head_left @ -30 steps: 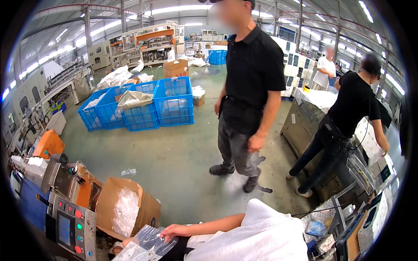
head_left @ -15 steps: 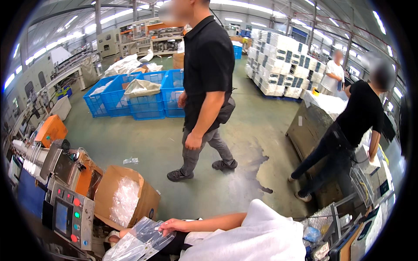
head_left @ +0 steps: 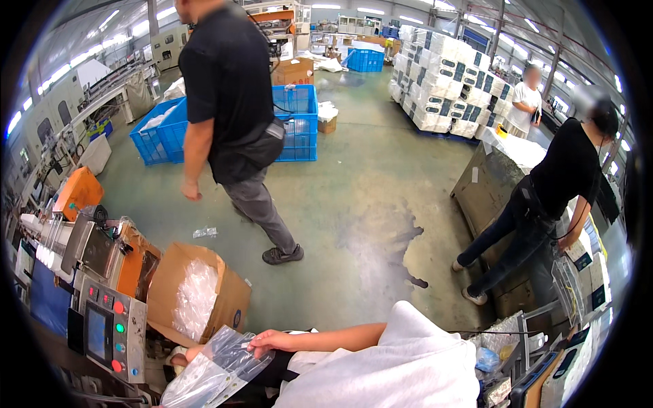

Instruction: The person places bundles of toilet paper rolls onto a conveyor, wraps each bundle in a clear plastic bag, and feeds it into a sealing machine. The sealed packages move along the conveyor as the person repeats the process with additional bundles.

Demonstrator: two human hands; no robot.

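Observation:
At the lower edge my right hand (head_left: 264, 342) is closed, pinching the upper edge of a clear plastic bag (head_left: 221, 370). My right forearm reaches in from the right, out of a white sleeve. Flat and creased, the bag hangs down to the left over dark trousers, with small printed marks along one side. Its lower end runs towards the picture's edge. My left hand does not show. Just beyond the bag stands an open cardboard box (head_left: 235, 292) holding a heap of clear plastic (head_left: 197, 299). A sandalled foot (head_left: 180, 360) shows beside the box, partly covered by the bag.
Left of the box is a machine control panel (head_left: 109, 333) with coloured buttons. A person in black (head_left: 231, 95) walks past blue crates (head_left: 299, 129). At right another person (head_left: 564, 170) works by a metal bench (head_left: 490, 183). Wrapped packs (head_left: 442, 81) are stacked behind; a wet patch (head_left: 408, 251) marks the floor.
The walking person has moved left, uncovering floor and a crate behind. My view has shifted slightly. My right hand still grips the bag, which has hardly moved.

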